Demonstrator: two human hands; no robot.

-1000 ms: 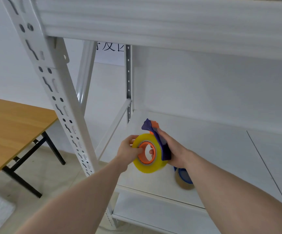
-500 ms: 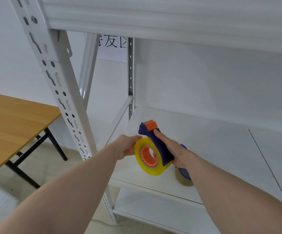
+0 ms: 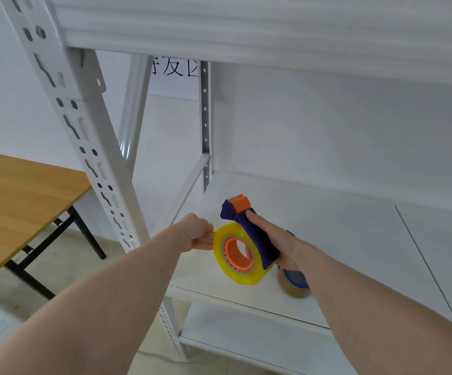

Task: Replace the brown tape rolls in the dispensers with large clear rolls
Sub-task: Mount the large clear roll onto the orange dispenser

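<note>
My right hand grips a dark blue tape dispenser with an orange cutter head and orange hub. A large clear, yellowish tape roll sits on its hub, held above the white shelf. My left hand is at the roll's left edge, fingers curled and pinching at the roll's rim or tape end. Behind my right wrist, a second dispenser with a brown tape roll and blue hub stands on the shelf, partly hidden.
The white metal rack has a slotted upright on the left, a shelf beam overhead and a lower shelf beneath. A wooden table on black legs stands to the left of the rack.
The dispenser has tilted so its orange cutter head points up and away. My left hand slid from the roll's face to its left edge. The camera has shifted slightly.
</note>
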